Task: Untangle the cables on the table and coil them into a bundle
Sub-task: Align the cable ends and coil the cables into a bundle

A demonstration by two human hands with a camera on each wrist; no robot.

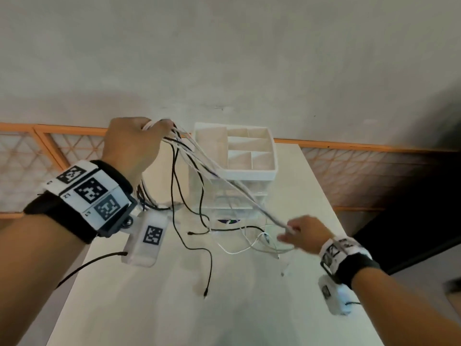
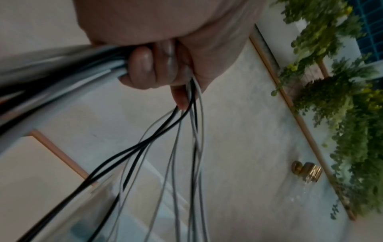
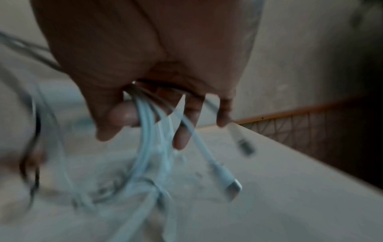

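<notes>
White tabletop (image 1: 249,308) carries a drawer organiser (image 1: 237,156). My raised left hand (image 1: 132,143) clenches the cables (image 1: 199,161); my right hand (image 1: 306,233) pinches their white strands low. Their long axis slopes down rightward. Dangling plugs could, I judge, snag the organiser and retangle.

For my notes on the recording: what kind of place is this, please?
Probably an indoor room set up for recording: a white table against a plain wall, a white drawer organizer, and leafy greenery nearby.
</notes>
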